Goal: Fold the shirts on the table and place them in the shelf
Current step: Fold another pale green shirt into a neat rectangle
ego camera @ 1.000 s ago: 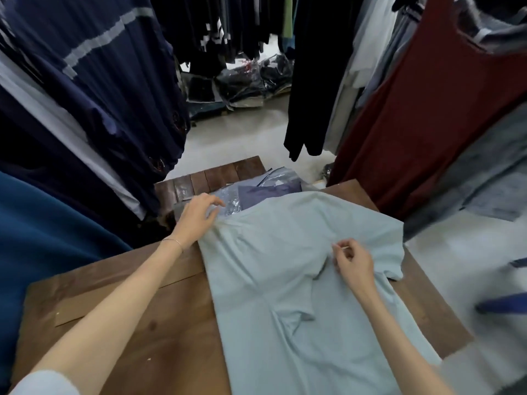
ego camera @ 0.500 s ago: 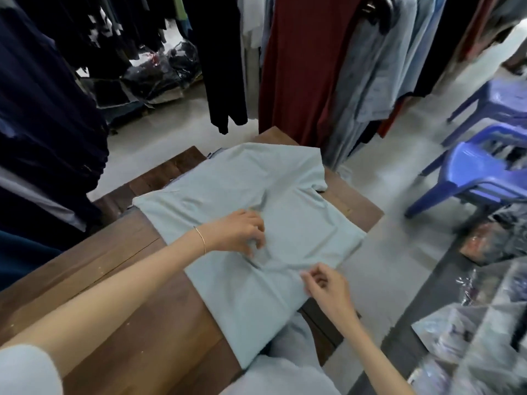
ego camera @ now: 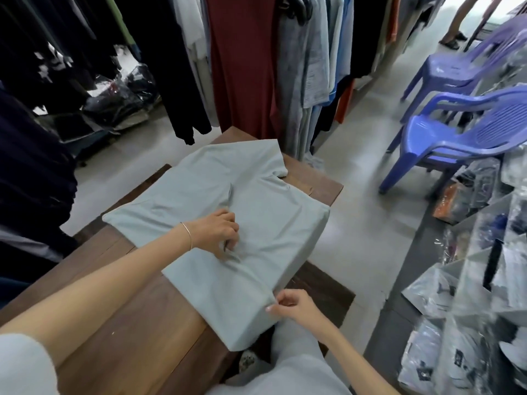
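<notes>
1. We note a wooden surface (ego camera: 119,317) standing among racks of hanging clothes (ego camera: 239,61), with blue plastic chairs (ego camera: 456,129) to the right and bagged stock on grey shelving (ego camera: 470,280) at the right edge.
2. The shirt (ego camera: 256,201), pale grey-green, lies spread across the surface. Its near hem hangs over the near edge and its right side over the right edge. One short sleeve points to the far corner.
3. We judge the fabric light, soft and limp. It will crease and sag wherever it is unsupported, and it may slide off the overhanging side. It is best taken at hem, side seam or shoulder, two points at once, to keep the fold line straight.
4. The left hand (ego camera: 219,232) rests mid-body of the shirt, fingers curled and pinching up a small ridge of cloth.
5. The right hand (ego camera: 291,306) pinches the shirt's edge near the hem corner between thumb and fingers.
6. A thin bracelet (ego camera: 188,238) sits on the left wrist.
</notes>
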{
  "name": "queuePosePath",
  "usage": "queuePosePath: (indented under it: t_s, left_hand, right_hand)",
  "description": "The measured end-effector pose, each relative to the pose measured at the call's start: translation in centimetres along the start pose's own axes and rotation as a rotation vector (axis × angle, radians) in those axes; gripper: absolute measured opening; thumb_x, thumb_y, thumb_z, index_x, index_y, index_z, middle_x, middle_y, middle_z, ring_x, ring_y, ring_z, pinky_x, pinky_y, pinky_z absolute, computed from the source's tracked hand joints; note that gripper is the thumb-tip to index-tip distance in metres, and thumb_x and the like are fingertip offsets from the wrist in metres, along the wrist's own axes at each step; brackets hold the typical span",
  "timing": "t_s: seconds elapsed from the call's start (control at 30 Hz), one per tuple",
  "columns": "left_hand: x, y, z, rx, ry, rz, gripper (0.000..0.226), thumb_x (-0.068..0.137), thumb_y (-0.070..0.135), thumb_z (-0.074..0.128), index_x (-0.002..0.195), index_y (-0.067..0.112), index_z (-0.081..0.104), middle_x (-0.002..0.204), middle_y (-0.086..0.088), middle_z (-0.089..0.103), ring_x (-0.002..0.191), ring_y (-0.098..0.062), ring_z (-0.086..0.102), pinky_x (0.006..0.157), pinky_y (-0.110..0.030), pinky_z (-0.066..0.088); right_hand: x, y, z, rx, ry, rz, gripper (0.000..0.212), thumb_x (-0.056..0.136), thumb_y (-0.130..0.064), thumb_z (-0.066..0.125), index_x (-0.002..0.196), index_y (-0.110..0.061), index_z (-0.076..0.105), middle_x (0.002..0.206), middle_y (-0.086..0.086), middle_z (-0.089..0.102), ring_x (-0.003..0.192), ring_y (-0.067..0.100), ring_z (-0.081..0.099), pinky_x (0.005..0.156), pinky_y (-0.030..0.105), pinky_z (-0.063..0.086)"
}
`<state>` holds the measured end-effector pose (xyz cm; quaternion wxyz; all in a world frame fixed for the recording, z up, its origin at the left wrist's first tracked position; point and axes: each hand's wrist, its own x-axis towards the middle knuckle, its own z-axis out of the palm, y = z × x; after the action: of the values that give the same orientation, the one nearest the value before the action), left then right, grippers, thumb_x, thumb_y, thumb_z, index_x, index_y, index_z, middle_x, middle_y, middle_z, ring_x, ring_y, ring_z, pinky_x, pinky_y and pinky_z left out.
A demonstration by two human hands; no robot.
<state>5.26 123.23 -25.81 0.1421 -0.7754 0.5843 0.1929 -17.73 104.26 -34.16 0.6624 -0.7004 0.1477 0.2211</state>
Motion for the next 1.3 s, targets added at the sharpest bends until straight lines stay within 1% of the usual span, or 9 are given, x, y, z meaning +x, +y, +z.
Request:
queuePosePath:
  t_s: [0.17, 0.3, 0.53, 0.67, 0.77, 0.87, 1.0, 1.13, 1.3]
  left_hand:
    - [-0.2, -1.1, 0.1, 0.050, -0.013, -0.027, 0.024, 0.084, 0.043, 0.063, 0.100, 0.025, 0.065, 0.112, 0.012, 0.060, 0.116, -0.016, 0.039, 0.101, -0.023, 0.011]
    - [-0.6, -2.0, -0.3, 0.039, 0.045, -0.095, 0.016, 0.088, 0.040, 0.058, 0.100, 0.029, 0.062, 0.107, 0.014, 0.061, 0.117, -0.014, 0.038, 0.105, -0.026, 0.012]
    - [-0.5, -2.5, 0.7, -0.045, 0.171, -0.201, 0.017, 0.089, 0.038, 0.059, 0.101, 0.027, 0.062, 0.104, 0.009, 0.057, 0.113, -0.014, 0.042, 0.104, -0.024, 0.013]
    - [-0.7, -2.7, 3.2, -0.192, 0.447, -0.236, 0.029, 0.073, 0.020, 0.076, 0.099, 0.026, 0.063, 0.099, 0.001, 0.058, 0.098, -0.025, 0.056, 0.092, -0.024, 0.024]
    - [-1.5, -2.8, 4.1, -0.318, 0.532, -0.346, 0.046, 0.072, 0.016, 0.079, 0.112, 0.024, 0.060, 0.110, -0.005, 0.055, 0.097, -0.029, 0.056, 0.087, -0.030, 0.033]
    - [-3.2, -3.4, 5.2, -0.409, 0.598, -0.481, 0.053, 0.074, 0.012, 0.077, 0.123, 0.018, 0.058, 0.122, -0.012, 0.052, 0.103, -0.030, 0.055, 0.086, -0.040, 0.041]
    - [-6.1, -5.3, 6.8, -0.547, 0.616, -0.675, 0.045, 0.085, 0.007, 0.064, 0.127, 0.018, 0.055, 0.125, -0.009, 0.052, 0.113, -0.029, 0.050, 0.096, -0.047, 0.041]
    - [-8.3, -7.7, 7.5, -0.586, 0.630, -0.801, 0.035, 0.086, 0.002, 0.060, 0.120, 0.012, 0.061, 0.115, -0.012, 0.060, 0.109, -0.035, 0.054, 0.096, -0.045, 0.039]
    - [-9.6, -10.9, 8.1, -0.661, 0.628, -0.942, 0.029, 0.088, 0.011, 0.062, 0.116, 0.017, 0.063, 0.112, -0.007, 0.064, 0.111, -0.031, 0.055, 0.092, -0.048, 0.044]
  right_hand:
    - [-0.6, -0.1, -0.4, 0.044, -0.010, -0.022, 0.033, 0.066, -0.046, 0.082, 0.062, -0.029, 0.054, 0.070, 0.008, 0.045, 0.069, 0.020, 0.038, 0.058, 0.025, 0.026]
    - [-1.0, -0.9, -0.9, 0.035, -0.044, -0.051, 0.032, 0.066, -0.039, 0.083, 0.075, -0.019, 0.060, 0.074, 0.008, 0.059, 0.071, 0.017, 0.052, 0.064, 0.027, 0.037]
    - [-0.9, -2.0, -3.2, 0.040, 0.004, -0.074, 0.023, 0.078, -0.020, 0.079, 0.086, -0.006, 0.064, 0.076, 0.005, 0.064, 0.069, 0.013, 0.059, 0.062, 0.020, 0.045]
    - [-0.1, 0.0, -4.5, -0.158, 0.063, 0.014, 0.028, 0.068, -0.033, 0.083, 0.084, -0.014, 0.068, 0.074, 0.004, 0.060, 0.063, 0.012, 0.051, 0.054, 0.024, 0.040]
    - [0.4, 1.2, -5.6, -0.382, 0.077, 0.072, 0.013, 0.075, -0.016, 0.077, 0.078, -0.023, 0.066, 0.070, -0.002, 0.060, 0.061, 0.004, 0.050, 0.059, 0.019, 0.043]
    - [0.8, 1.1, -6.8, -0.506, 0.150, 0.073, 0.025, 0.081, -0.007, 0.067, 0.072, -0.030, 0.063, 0.066, -0.006, 0.060, 0.060, 0.003, 0.050, 0.059, 0.016, 0.043]
    - [2.7, -3.3, -8.1, -0.527, 0.298, -0.062, 0.020, 0.084, -0.005, 0.062, 0.076, -0.023, 0.062, 0.065, -0.003, 0.059, 0.057, 0.001, 0.049, 0.056, 0.014, 0.039]
    - [6.9, -10.5, -7.4, -0.507, 0.423, -0.230, 0.016, 0.082, -0.001, 0.059, 0.078, -0.016, 0.063, 0.061, -0.002, 0.055, 0.057, 0.002, 0.048, 0.055, 0.014, 0.036]
    - [14.2, -17.2, -4.0, -0.542, 0.379, -0.345, 0.012, 0.082, -0.001, 0.061, 0.082, -0.013, 0.065, 0.065, -0.008, 0.057, 0.060, -0.001, 0.054, 0.058, 0.010, 0.038]
